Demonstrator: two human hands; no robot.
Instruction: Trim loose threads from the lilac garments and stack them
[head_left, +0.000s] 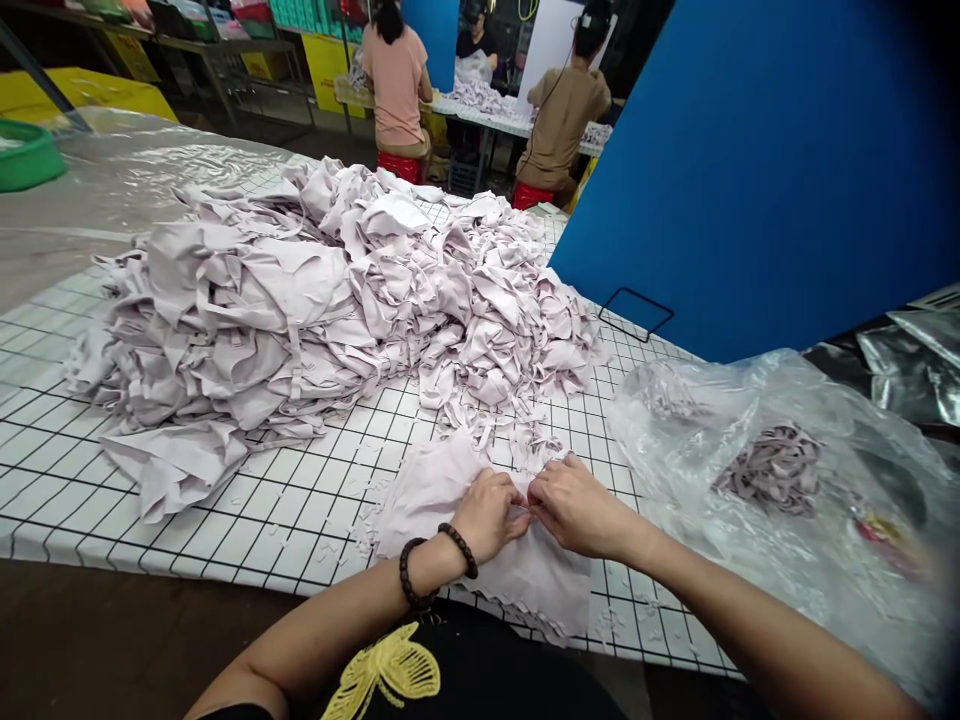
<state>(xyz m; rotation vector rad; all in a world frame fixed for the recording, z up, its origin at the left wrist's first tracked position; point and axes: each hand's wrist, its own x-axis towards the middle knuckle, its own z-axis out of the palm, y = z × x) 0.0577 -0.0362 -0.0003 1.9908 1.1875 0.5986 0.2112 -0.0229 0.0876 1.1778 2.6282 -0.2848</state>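
A pale lilac fabric piece lies at the table's near edge, part of it draped toward my body. My left hand, with dark beaded bracelets on the wrist, pinches the cloth near its middle. Close beside it, my right hand grips the same cloth, knuckles up and fingertips nearly meeting the left ones. Whatever small part sits between the fingertips is hidden. Just beyond the hands are some loose straps of the same colour.
A large heap of lilac fabric pieces covers the middle of the grid-patterned table. At right lies a clear plastic bag with bundled straps. A blue panel stands behind it. Several people sit or work at a far table.
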